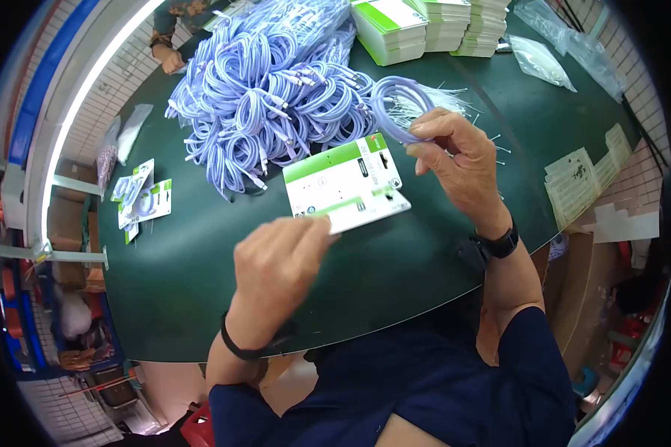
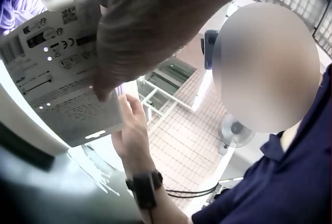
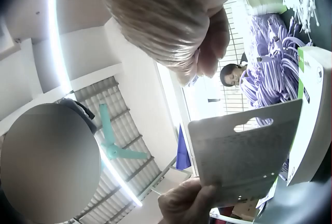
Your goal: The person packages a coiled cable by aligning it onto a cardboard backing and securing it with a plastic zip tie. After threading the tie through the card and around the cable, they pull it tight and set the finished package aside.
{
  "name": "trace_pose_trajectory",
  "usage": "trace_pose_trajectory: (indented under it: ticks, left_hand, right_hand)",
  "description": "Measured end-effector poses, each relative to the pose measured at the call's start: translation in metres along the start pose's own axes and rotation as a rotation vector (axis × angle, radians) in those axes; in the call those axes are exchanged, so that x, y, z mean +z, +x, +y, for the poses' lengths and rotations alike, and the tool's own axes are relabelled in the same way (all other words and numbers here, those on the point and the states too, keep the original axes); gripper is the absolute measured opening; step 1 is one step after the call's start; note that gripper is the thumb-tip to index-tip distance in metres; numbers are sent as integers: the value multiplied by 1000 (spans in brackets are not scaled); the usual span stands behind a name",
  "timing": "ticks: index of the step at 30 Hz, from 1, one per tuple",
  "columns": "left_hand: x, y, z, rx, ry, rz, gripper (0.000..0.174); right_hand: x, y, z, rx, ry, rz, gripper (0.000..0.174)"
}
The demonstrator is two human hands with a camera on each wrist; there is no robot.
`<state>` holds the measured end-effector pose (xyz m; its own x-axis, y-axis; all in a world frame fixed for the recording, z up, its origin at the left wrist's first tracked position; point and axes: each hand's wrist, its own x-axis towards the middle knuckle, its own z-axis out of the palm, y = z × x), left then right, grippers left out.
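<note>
In the head view my left hand [image 1: 276, 257] pinches the near edge of a white-and-green packaging card [image 1: 369, 216]. The left wrist view shows the printed back of this card [image 2: 57, 73], with a hang hole at one end. Behind it on the table lies a stack of similar cards [image 1: 335, 177], whose thickness shows in the right wrist view. To the right, my right hand [image 1: 462, 160] holds a coiled lilac cable [image 1: 386, 112] between thumb and fingers, raised above the table.
A large heap of coiled lilac cables [image 1: 253, 97] covers the table's back. Card stacks [image 1: 391, 33] stand behind it; white ties [image 1: 432, 104] lie at its right. Packed cards [image 1: 145, 201] lie left. Another person's hand [image 1: 170, 59] is at the far left edge.
</note>
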<state>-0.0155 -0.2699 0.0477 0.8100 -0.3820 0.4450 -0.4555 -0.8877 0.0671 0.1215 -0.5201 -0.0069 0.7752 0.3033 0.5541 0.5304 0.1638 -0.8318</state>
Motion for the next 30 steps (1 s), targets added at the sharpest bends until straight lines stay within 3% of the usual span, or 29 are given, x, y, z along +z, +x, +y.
trace_pose_trajectory:
  ticks: [1,3,6,9,16,19,20,23,24,27,30]
  left_hand:
    - [3,-10,9,-17,-2,13,19]
    - [16,-25,23,-23,-55,-147,19]
    - [39,-41,23,-101,-87,-107,18]
    - [48,-42,16,-134,-80,-62,18]
    - [53,-44,0,-97,-126,92,18]
    - [43,-54,9,-34,-164,369,24]
    - [40,-61,17,-41,-163,372,24]
    - [32,-88,43,-690,-1206,-178,37]
    - [35,-91,42,-691,-1205,-177,37]
    - [52,-102,34,-1170,-2337,-30,43]
    - [50,-107,31,-1236,-2449,20,46]
  right_hand:
    - [5,-3,-2,-12,-40,-56,21]
    - [19,-6,-6,-59,-119,-166,22]
    - [44,-13,-4,-260,-237,-308,24]
    - [63,-24,-5,-329,-407,-388,26]
    - [80,-34,8,-413,-490,-270,26]
    - [82,-35,8,-423,-492,-246,25]
    - [82,-33,9,-443,-493,-240,25]
    - [85,-35,11,-484,-471,-250,25]
    - [87,-37,11,-506,-449,-265,25]
    - [87,-42,7,-556,-423,-327,25]
    - [85,-47,-2,-611,-421,-420,26]
